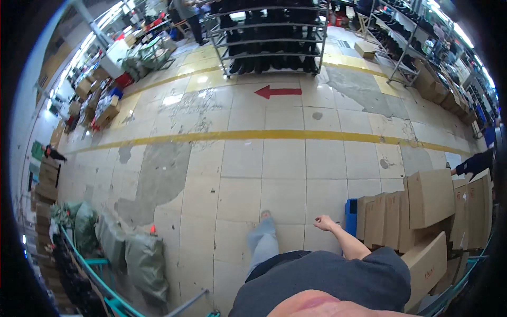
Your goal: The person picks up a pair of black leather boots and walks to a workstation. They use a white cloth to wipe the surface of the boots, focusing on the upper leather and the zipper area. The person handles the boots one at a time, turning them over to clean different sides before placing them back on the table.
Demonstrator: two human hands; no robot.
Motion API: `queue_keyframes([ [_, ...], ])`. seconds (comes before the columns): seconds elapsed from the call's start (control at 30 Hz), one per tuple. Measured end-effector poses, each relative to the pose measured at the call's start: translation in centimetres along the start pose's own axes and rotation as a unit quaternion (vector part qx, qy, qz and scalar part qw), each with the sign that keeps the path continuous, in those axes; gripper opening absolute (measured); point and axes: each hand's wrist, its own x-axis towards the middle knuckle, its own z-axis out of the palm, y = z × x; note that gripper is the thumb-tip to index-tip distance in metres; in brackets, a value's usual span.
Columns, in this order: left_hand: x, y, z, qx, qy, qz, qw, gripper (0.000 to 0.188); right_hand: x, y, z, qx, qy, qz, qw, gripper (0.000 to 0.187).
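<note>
My right hand point(325, 223) hangs over the tiled floor in front of my body, its fingers curled in, with nothing seen in them. It touches nothing and is nearest to a blue bin point(350, 214) beside a row of brown cardboard boxes point(393, 211). My left hand is out of sight. One leg in light blue jeans point(263, 239) steps forward on the floor.
A wheeled metal rack point(269, 39) with dark footwear-like items stands ahead, past a yellow floor line point(253, 135) and a red arrow point(278, 92). Stuffed green sacks point(145, 264) and a teal rail point(87, 264) are at left. Another person's arm point(472, 162) reaches in at right.
</note>
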Motion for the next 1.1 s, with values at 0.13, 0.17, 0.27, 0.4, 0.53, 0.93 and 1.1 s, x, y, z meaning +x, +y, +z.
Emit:
queue_keyframes([
  [0.13, 6.5, 7.3, 5.5, -0.066, -0.062, -0.188, 0.978, 0.052, 5.6, 2.8, -6.0, 0.128, 0.033, 0.131, 0.983, 0.047],
  [0.17, 8.2, 9.9, 7.1, -0.093, -0.066, -0.210, 0.971, 0.051, 6.4, 2.7, -8.2, 0.151, 0.044, 0.164, 0.974, 0.047],
  [0.27, 15.8, 23.5, 19.3, -0.067, -0.105, -0.109, 0.986, 0.048, 7.4, 4.5, -13.9, 0.264, 0.097, 0.226, 0.933, 0.047],
  [0.4, 17.1, 47.1, 53.7, 0.040, -0.252, 0.234, 0.938, 0.030, 11.9, 8.8, -17.7, 0.383, 0.160, 0.286, 0.864, 0.027],
  [0.53, -0.8, 62.8, 81.6, 0.134, -0.417, 0.423, 0.793, 0.043, 13.6, 13.8, -20.6, 0.455, 0.143, 0.396, 0.785, 0.028],
  [0.93, -0.6, 56.1, 103.1, 0.466, -0.350, 0.033, 0.812, 0.027, 44.4, 28.6, -66.0, 0.458, 0.240, 0.257, 0.816, 0.036],
  [1.1, -4.3, 63.4, 119.9, 0.599, -0.308, 0.018, 0.739, 0.022, 55.8, 36.6, -83.7, 0.503, 0.303, 0.153, 0.795, 0.028],
])
